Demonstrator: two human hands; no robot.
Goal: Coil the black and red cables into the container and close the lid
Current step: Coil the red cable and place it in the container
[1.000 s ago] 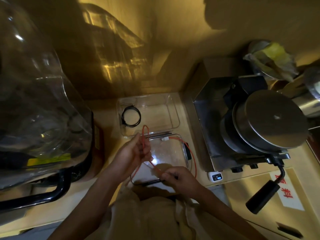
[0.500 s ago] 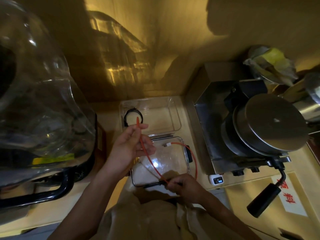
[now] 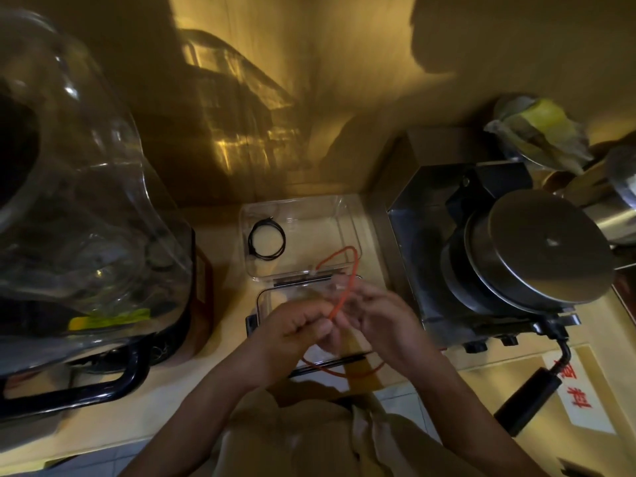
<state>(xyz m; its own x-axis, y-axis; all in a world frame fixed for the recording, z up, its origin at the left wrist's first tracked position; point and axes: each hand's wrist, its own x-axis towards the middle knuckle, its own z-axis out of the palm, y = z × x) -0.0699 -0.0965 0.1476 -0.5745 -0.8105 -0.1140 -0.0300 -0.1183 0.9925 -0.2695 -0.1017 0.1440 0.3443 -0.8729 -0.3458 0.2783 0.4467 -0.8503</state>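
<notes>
A red cable (image 3: 345,290) loops up from two hands meeting above a clear lid (image 3: 275,297) on the tabletop (image 3: 227,297). The left hand (image 3: 296,330) pinches the cable; the right hand (image 3: 382,315) closes around it beside the left. Beyond, a coiled black cable (image 3: 267,241) lies in the open container (image 3: 347,218). A blender (image 3: 75,208) stands left, a steel machine (image 3: 516,256) right.
</notes>
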